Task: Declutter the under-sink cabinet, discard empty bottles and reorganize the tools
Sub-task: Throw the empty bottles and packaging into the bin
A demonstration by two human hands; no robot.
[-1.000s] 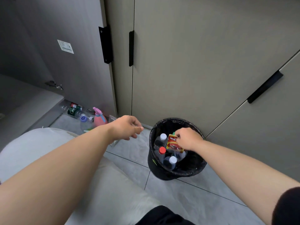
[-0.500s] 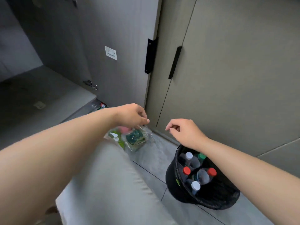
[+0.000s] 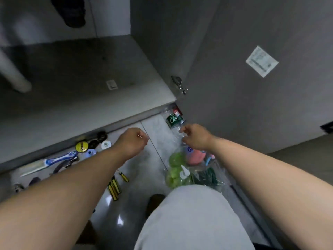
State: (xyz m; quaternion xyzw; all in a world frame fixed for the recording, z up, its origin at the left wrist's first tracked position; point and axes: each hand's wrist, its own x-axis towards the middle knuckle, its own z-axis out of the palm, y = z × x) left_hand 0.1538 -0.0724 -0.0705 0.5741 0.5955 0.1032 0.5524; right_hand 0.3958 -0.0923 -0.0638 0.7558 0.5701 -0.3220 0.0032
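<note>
My left hand over floor tile, fingers curled into loose fist, thin pale sliver poking out near knuckles; what it is, cannot tell. My right hand above clear plastic bottle with green label, lying on floor against open cabinet door; fingers bent, contact with bottle unclear. Cabinet floor bare in middle. Tools on tile by cabinet edge: yellow tape measure, blue-handled tool, yellow-black screwdrivers. Green and pink items in clear bags beside my knee.
</note>
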